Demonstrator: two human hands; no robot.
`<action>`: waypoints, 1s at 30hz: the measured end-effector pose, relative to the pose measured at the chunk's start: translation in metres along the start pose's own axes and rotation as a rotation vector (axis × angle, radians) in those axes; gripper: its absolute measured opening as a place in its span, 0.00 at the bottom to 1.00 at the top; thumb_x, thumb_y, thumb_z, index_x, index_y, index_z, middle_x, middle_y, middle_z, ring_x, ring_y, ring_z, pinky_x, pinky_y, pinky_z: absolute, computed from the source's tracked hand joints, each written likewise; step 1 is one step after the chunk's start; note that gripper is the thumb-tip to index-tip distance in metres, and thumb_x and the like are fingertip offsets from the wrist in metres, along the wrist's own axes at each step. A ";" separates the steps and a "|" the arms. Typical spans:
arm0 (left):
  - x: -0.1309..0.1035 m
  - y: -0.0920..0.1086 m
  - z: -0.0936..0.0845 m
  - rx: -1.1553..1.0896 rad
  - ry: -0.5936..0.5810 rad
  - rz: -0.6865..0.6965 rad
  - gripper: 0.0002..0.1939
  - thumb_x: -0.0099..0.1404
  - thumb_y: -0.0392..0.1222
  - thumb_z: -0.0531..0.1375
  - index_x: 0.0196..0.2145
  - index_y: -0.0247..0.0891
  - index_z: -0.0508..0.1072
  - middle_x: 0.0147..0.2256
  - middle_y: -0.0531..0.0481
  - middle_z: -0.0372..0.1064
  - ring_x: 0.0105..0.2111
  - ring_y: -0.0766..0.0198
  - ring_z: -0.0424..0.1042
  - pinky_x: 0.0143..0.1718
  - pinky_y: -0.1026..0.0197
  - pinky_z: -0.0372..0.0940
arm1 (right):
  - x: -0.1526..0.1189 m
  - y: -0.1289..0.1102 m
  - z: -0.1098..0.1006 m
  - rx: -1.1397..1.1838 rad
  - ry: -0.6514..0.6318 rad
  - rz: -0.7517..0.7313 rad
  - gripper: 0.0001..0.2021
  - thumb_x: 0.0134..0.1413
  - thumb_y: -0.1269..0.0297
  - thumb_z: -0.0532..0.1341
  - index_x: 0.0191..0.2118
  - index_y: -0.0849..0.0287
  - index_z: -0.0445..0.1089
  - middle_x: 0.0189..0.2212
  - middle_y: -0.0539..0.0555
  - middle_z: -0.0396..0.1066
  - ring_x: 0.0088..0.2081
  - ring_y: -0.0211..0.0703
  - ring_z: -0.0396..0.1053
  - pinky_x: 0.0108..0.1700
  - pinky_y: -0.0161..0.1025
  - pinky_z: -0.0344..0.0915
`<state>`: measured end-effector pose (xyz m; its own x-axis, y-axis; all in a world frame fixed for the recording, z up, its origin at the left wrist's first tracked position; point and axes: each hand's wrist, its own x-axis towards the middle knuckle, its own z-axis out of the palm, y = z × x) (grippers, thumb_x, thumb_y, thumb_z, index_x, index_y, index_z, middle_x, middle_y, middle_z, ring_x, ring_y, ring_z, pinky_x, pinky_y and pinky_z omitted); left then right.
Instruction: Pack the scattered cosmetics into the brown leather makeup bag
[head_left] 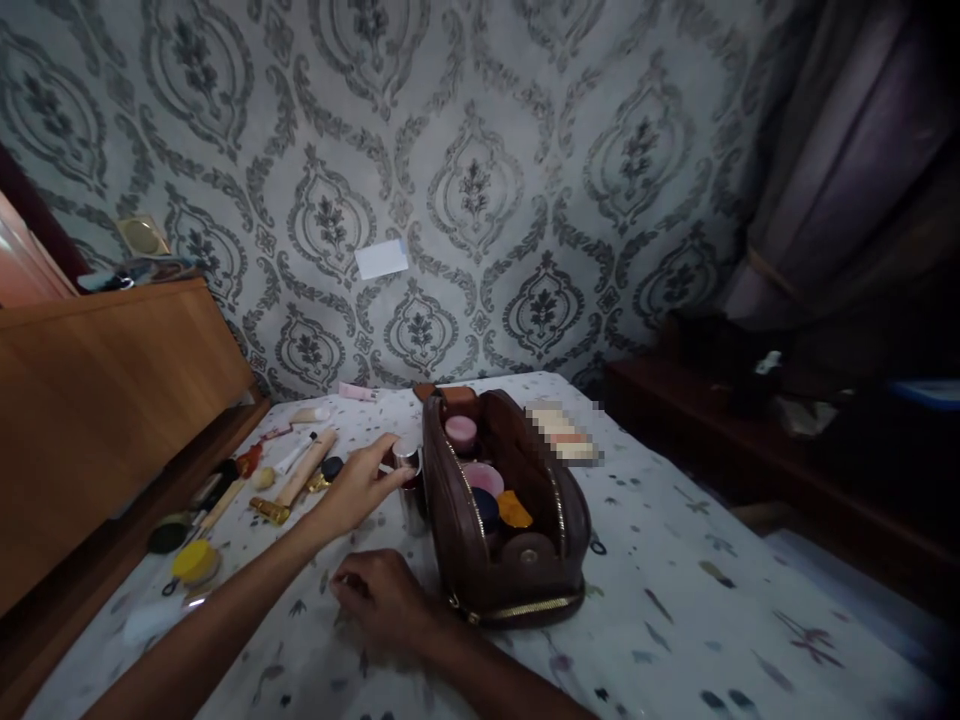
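My left hand [360, 492] pinches a small bottle with a shiny silver cap [406, 454] between thumb and fingers, just left of the bag. A second silver cylinder shows below it, partly hidden, and I cannot tell whether it is part of the same bottle. My right hand [384, 597] rests low in front of the bag's left side, fingers curled in, with nothing visible in them. The brown makeup bag [510, 580] stands unzipped. Inside it lie a pink-lidded jar [460, 432], a larger pink round container [484, 480], a dark round lid [486, 510] and an orange-yellow item [515, 509].
Several cosmetics lie left on the patterned sheet, among them a yellow-lidded jar [195, 563], a beige tube [306, 468] and a gold-coloured tube [270, 510]. A pale palette [562, 434] lies right of the bag. A wooden cabinet [120, 400] borders the left side.
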<state>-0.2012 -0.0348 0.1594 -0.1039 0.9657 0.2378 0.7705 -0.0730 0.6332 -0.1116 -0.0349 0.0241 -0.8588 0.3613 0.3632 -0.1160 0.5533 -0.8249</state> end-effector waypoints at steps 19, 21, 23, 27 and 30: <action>-0.007 -0.006 -0.022 -0.065 0.123 0.004 0.13 0.63 0.53 0.59 0.36 0.40 0.68 0.33 0.52 0.70 0.35 0.61 0.70 0.36 0.61 0.65 | -0.001 -0.008 -0.008 -0.124 -0.053 0.039 0.08 0.55 0.67 0.61 0.38 0.60 0.77 0.33 0.52 0.78 0.32 0.38 0.73 0.34 0.30 0.60; -0.006 0.001 -0.038 -0.128 0.195 -0.019 0.15 0.61 0.54 0.61 0.37 0.40 0.70 0.33 0.52 0.70 0.35 0.60 0.71 0.36 0.61 0.67 | -0.001 -0.008 -0.009 -0.133 -0.055 0.041 0.09 0.56 0.66 0.61 0.38 0.60 0.77 0.33 0.53 0.79 0.33 0.39 0.73 0.34 0.30 0.60; -0.005 0.012 -0.053 -0.198 0.275 -0.050 0.16 0.58 0.54 0.64 0.36 0.39 0.71 0.32 0.52 0.72 0.34 0.61 0.71 0.37 0.61 0.68 | -0.001 -0.008 -0.009 -0.142 -0.057 0.045 0.09 0.56 0.65 0.61 0.39 0.60 0.77 0.34 0.54 0.79 0.34 0.40 0.74 0.34 0.31 0.60; 0.000 0.040 -0.074 -0.341 0.486 -0.069 0.17 0.53 0.53 0.68 0.32 0.38 0.71 0.28 0.55 0.71 0.31 0.64 0.71 0.34 0.64 0.71 | 0.000 -0.005 -0.008 -0.163 -0.059 0.039 0.09 0.57 0.62 0.61 0.40 0.59 0.77 0.35 0.53 0.79 0.36 0.41 0.74 0.36 0.32 0.61; 0.011 0.059 -0.077 -0.403 0.616 -0.008 0.16 0.54 0.52 0.67 0.31 0.37 0.70 0.29 0.55 0.72 0.30 0.66 0.72 0.33 0.65 0.71 | -0.001 -0.005 -0.008 -0.189 -0.065 0.020 0.09 0.57 0.63 0.61 0.40 0.58 0.77 0.35 0.52 0.79 0.37 0.41 0.75 0.38 0.31 0.61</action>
<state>-0.2056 -0.0478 0.2557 -0.5343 0.6602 0.5279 0.4897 -0.2673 0.8299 -0.1060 -0.0315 0.0314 -0.8909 0.3278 0.3144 -0.0086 0.6799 -0.7333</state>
